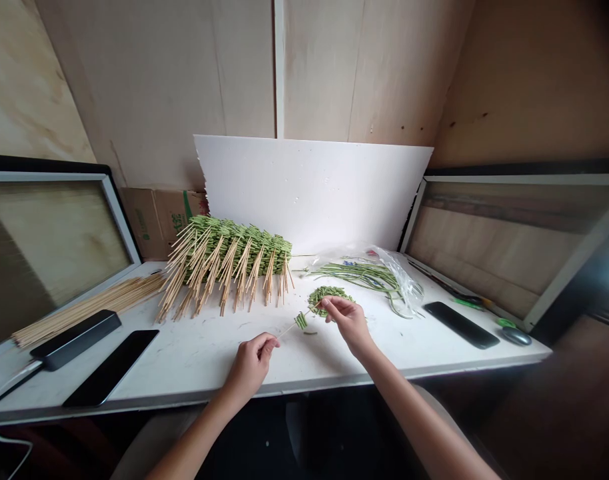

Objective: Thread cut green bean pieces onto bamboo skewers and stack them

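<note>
My left hand (252,360) pinches the lower end of a thin wooden skewer (286,330), which slants up to the right. Several short green stem pieces (301,321) sit crosswise on the skewer. My right hand (347,321) is closed at the skewer's upper end, just in front of a pile of cut green pieces (329,293); whether it also holds a piece is too small to tell. One loose piece (310,333) lies on the white table below the skewer. A large stack of filled skewers (239,247) stands behind, to the left.
Bare skewers (94,303) lie at the left, near a black box (77,339) and a dark phone (112,368). Long green stems (359,272) lie by a plastic bag (407,280). Another phone (461,325) and a mouse (516,335) are at the right. A white board (314,193) stands behind.
</note>
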`<state>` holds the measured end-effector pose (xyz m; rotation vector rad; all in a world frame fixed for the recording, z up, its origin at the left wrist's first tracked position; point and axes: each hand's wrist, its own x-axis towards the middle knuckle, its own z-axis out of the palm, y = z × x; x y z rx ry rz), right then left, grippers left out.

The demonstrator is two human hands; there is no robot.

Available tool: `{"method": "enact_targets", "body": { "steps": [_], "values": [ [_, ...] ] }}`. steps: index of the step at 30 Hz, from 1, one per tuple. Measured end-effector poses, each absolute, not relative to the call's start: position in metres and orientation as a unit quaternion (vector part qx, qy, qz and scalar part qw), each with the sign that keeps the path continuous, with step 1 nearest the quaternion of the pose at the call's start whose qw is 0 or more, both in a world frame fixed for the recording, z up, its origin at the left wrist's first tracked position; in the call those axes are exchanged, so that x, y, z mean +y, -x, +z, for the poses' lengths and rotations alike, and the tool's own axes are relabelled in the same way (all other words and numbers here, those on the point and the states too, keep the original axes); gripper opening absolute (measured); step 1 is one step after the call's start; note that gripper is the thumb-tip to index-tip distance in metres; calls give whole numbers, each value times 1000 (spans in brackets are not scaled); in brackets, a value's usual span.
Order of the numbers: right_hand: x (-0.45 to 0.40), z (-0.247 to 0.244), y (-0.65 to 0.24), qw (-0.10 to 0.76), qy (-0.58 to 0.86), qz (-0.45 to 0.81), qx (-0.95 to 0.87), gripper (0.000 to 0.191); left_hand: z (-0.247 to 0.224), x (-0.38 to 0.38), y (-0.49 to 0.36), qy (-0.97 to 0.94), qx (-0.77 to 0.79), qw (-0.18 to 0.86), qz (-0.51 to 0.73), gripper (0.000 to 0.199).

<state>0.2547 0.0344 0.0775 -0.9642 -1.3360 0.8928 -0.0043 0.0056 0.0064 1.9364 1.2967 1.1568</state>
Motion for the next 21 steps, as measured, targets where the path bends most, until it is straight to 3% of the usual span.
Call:
{"method": "enact_targets", "body": {
  "steps": [21],
  "values": [
    [24,50,-221,572,385,428,-584,34,7,4,4,-716,470,269,440,41]
  ]
}}
